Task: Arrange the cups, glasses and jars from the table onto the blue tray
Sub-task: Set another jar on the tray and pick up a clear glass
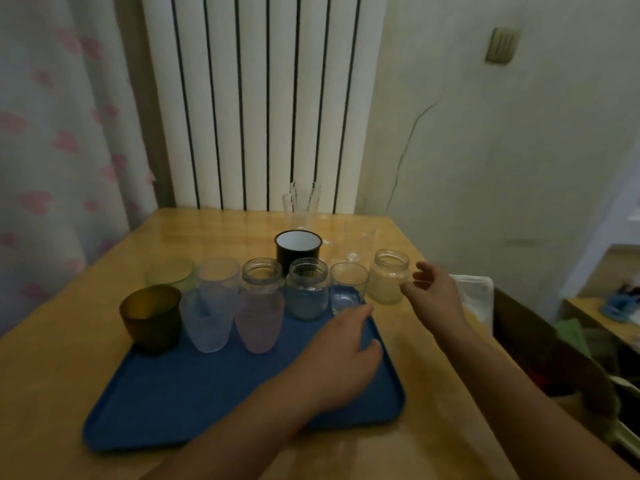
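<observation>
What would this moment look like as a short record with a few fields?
surface: wooden table
tray: blue tray, near the table's front edge
on tray, front row: amber cup, frosted bluish glass, frosted pink glass
off tray: frosted jar on the table to its right; black enamel mug behind
left hand: resting over the tray's right side, grip empty
right hand: fingers spread, beside the frosted jar, not holding it
</observation>
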